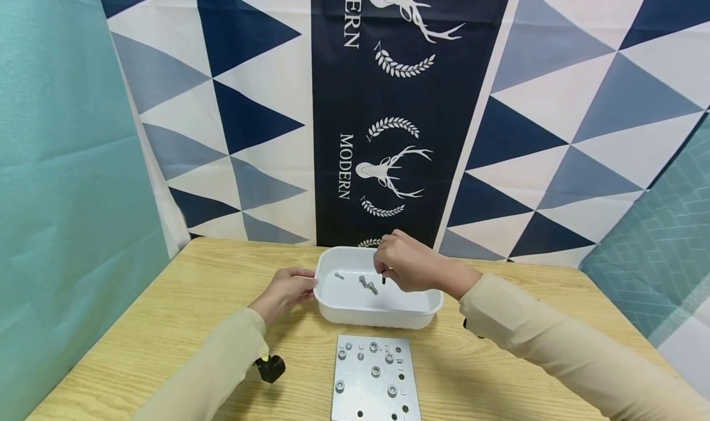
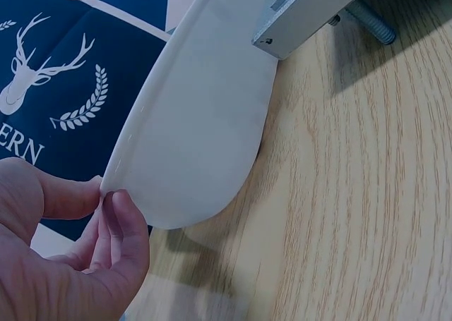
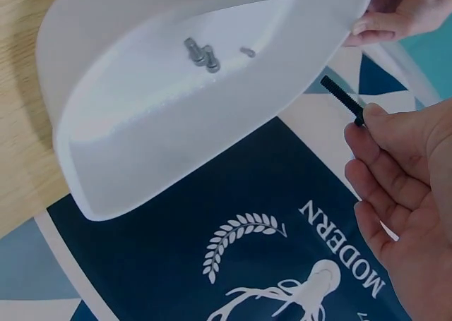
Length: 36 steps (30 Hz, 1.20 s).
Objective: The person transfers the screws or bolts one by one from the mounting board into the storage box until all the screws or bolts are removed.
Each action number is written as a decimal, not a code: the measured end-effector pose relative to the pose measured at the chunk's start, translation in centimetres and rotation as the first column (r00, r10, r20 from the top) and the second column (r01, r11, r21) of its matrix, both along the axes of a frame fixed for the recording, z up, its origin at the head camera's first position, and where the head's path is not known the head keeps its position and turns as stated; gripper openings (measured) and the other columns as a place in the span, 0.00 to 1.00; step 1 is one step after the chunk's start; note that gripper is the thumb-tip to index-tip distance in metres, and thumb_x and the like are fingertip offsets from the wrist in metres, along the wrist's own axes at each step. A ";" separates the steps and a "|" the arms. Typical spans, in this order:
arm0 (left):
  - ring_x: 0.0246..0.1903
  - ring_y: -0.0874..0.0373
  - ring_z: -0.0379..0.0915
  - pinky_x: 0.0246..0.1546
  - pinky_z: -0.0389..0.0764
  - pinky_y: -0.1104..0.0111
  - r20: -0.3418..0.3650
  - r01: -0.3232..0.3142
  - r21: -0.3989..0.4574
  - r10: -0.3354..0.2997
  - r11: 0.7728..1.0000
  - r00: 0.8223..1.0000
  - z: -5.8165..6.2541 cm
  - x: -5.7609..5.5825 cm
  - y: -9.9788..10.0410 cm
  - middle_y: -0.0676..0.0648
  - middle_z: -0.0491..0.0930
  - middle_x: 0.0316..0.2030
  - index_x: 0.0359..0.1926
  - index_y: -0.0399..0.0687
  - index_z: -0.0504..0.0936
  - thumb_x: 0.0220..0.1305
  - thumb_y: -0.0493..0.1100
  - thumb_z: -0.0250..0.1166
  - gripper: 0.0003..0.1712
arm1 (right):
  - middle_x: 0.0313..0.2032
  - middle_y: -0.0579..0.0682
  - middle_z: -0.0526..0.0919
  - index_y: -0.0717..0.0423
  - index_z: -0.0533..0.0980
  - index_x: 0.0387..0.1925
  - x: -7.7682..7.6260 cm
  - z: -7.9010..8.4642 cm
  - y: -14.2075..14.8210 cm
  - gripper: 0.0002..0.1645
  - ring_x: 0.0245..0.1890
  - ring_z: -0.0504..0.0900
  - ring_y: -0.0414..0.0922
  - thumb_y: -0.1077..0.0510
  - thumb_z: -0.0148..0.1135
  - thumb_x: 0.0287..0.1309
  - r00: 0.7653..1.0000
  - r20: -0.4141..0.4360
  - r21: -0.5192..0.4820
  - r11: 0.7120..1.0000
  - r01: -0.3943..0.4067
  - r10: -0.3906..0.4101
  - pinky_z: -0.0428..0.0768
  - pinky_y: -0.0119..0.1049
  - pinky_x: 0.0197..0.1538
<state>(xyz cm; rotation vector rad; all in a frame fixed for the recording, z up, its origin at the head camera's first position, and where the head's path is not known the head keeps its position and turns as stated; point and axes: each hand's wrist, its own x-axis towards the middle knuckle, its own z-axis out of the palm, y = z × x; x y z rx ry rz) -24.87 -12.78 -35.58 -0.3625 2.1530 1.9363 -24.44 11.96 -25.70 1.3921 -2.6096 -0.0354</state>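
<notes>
My left hand (image 1: 285, 291) pinches the rim of a white plastic tub (image 1: 366, 317) at its left end, thumb above and fingers below the lip, as the left wrist view shows. Over the tub, my right hand (image 1: 407, 262) holds a black threaded bolt (image 3: 342, 99) between thumb and index finger, its shank sticking out past the fingertips and its head hidden by them. Several silver bolts (image 3: 203, 56) lie on the tub's floor, two of them side by side and a smaller screw (image 1: 339, 275) off to the left.
In front of the tub lies a metal plate (image 1: 360, 402) with several silver socket-head bolts (image 1: 376, 371) seated in it and some bare holes. Everything stands on a wooden table (image 1: 222, 285). A patterned cloth (image 1: 266, 100) hangs right behind the table's back edge.
</notes>
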 end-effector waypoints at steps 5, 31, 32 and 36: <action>0.29 0.61 0.74 0.32 0.80 0.75 -0.002 -0.005 0.010 0.005 1.000 1.000 0.0 0.0 0.0 0.42 0.77 0.38 0.50 0.32 0.76 0.62 0.31 0.61 0.15 | 0.27 0.41 0.85 0.49 0.82 0.27 -0.6 -0.3 0.2 0.08 0.33 0.76 0.39 0.66 0.70 0.48 1.000 0.018 0.013 1.000 0.008 -0.008 0.70 0.32 0.40; 0.31 0.60 0.75 0.31 0.81 0.75 -0.018 -0.031 -0.022 0.031 0.999 0.999 0.0 0.3 0.5 0.40 0.78 0.39 0.49 0.33 0.77 0.62 0.31 0.61 0.14 | 0.29 0.42 0.86 0.49 0.83 0.28 -4.9 -1.9 0.3 0.09 0.33 0.74 0.39 0.67 0.66 0.51 0.988 0.095 0.013 0.993 0.118 -0.119 0.70 0.34 0.41; 0.30 0.60 0.75 0.31 0.81 0.75 -0.019 -0.032 -0.021 0.032 0.999 0.999 0.0 0.2 0.5 0.40 0.78 0.39 0.49 0.33 0.77 0.62 0.31 0.61 0.14 | 0.30 0.42 0.86 0.49 0.83 0.28 -5.1 -2.0 0.3 0.09 0.33 0.74 0.39 0.67 0.65 0.52 0.987 0.100 0.012 0.992 0.123 -0.124 0.70 0.34 0.41; 0.28 0.61 0.74 0.32 0.82 0.74 -0.016 -0.035 -0.029 0.035 0.999 0.999 0.0 0.1 0.5 0.42 0.78 0.37 0.49 0.33 0.77 0.62 0.31 0.62 0.14 | 0.29 0.43 0.85 0.49 0.83 0.27 -5.6 -2.2 0.0 0.09 0.33 0.74 0.40 0.67 0.64 0.52 0.989 0.094 -0.006 0.993 0.116 -0.115 0.70 0.34 0.40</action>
